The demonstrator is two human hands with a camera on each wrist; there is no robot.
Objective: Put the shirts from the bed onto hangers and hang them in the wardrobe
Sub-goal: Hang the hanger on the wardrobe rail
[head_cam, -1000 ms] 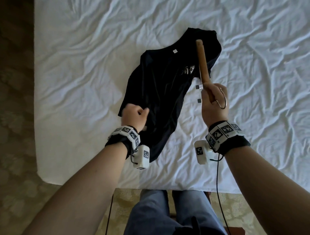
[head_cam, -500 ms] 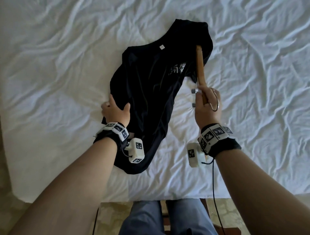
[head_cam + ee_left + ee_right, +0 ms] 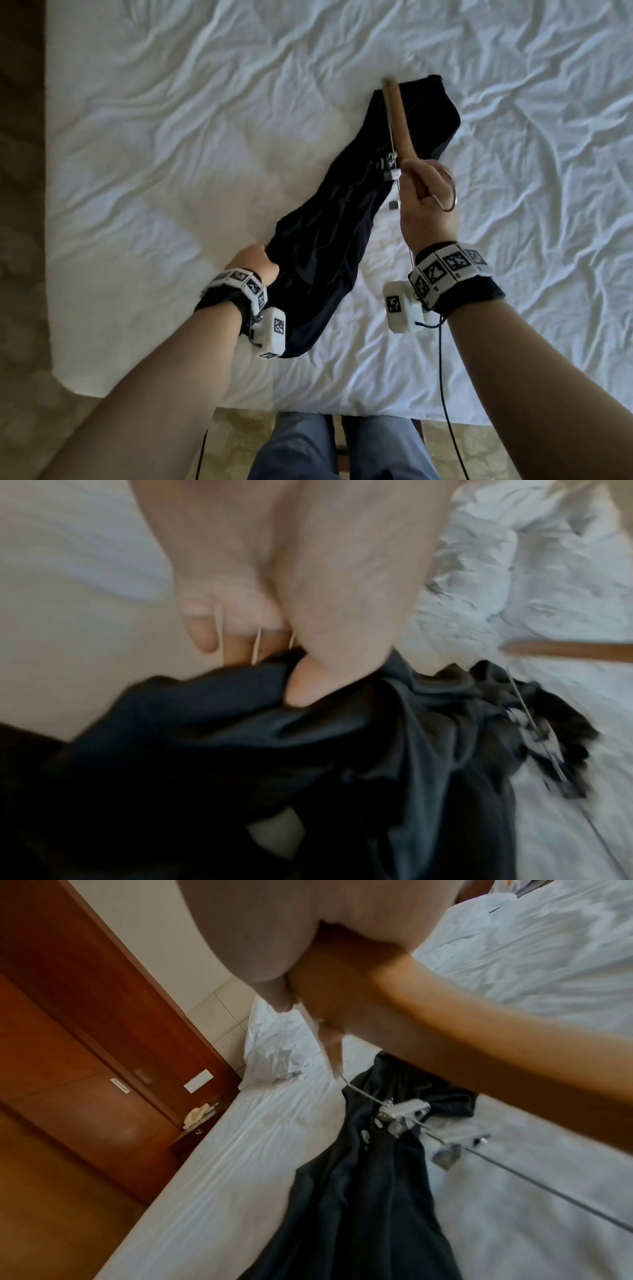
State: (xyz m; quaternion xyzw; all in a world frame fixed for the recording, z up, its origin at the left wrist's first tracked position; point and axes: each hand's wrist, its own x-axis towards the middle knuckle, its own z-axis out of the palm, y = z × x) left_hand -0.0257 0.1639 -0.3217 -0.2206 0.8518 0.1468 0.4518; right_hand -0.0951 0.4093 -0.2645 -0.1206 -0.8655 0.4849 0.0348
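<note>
Gripping black shirt (image 3: 329,219) left hand (image 3: 251,262), hanger (image 3: 399,120) right hand (image 3: 428,205).

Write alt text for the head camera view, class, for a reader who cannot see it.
Seen from above, a person's left hand grips one end of a black shirt stretched across a rumpled white bed. Their right hand holds a wooden hanger with a metal hook and clips over the shirt's far end.

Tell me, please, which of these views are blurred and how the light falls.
Head view: mostly sharp, soft daylight on the bed. Left wrist view: motion blur smears the shirt and left hand. Right wrist view: the hanger is blurred.
</note>
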